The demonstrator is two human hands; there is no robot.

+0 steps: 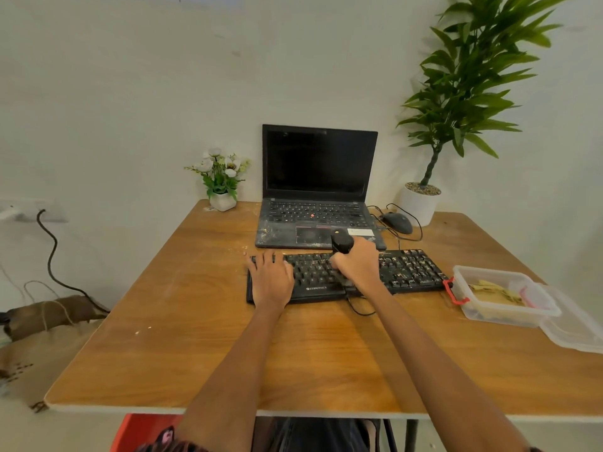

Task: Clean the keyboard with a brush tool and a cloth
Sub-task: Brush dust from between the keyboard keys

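I have both arms stretched forward, left hand [272, 282] flat on the keyboard's [408, 270] left end, right hand [360, 267] fisted round the brush tool [342, 243] over its middle.

Head-worn wide-angle view, facing forward and down, table [182, 337] close

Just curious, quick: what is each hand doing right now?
Left hand: open, flat on the keyboard.
Right hand: closed around the brush.
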